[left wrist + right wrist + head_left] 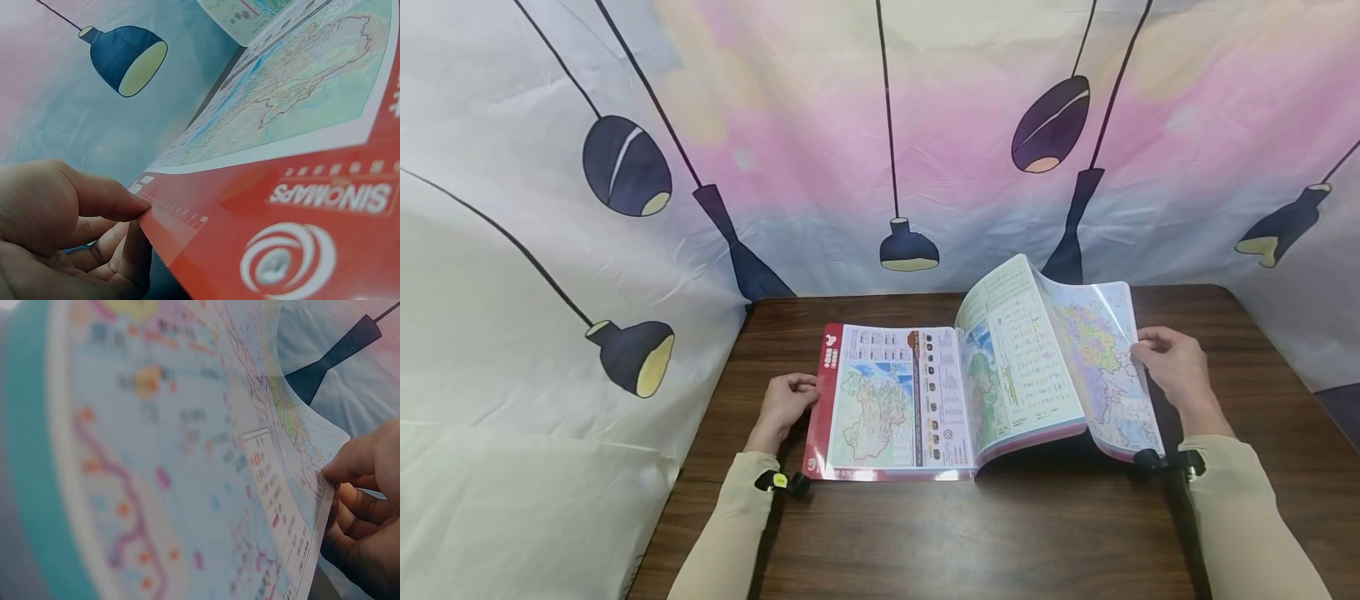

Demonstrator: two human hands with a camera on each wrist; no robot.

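Nearest to where the person sat, two beige sleeves [1247,517] reached forward over the dark wooden desk [1000,542], each with a small black strap at the wrist. Just past them an atlas [917,400] lay open on the desk, its spine running away from the person.

The left hand [784,404] rested at the atlas's left edge. In the left wrist view its grip was narrow: the thumb lay on top of the red cover [300,225] and the curled fingers [119,250] sat beneath, pinching the cover's edge. White lettering and a round logo showed on that red border, and a map page lay flat beyond it.

On the other side the right hand [1172,367] held the outer edge of a glossy map page [1105,367] that stood lifted and bowed above the desk. The right wrist view showed that grip narrow as well, with the thumb on the printed face of the page's corner and the fingers [359,512] curled behind it. A second sheaf of pages [1015,350] arched up just left of the held one, between it and the flat left-hand page.

Farther back, a pale pink cloth backdrop [820,125] printed with dark hanging lamps rose behind the desk and wrapped round both sides.
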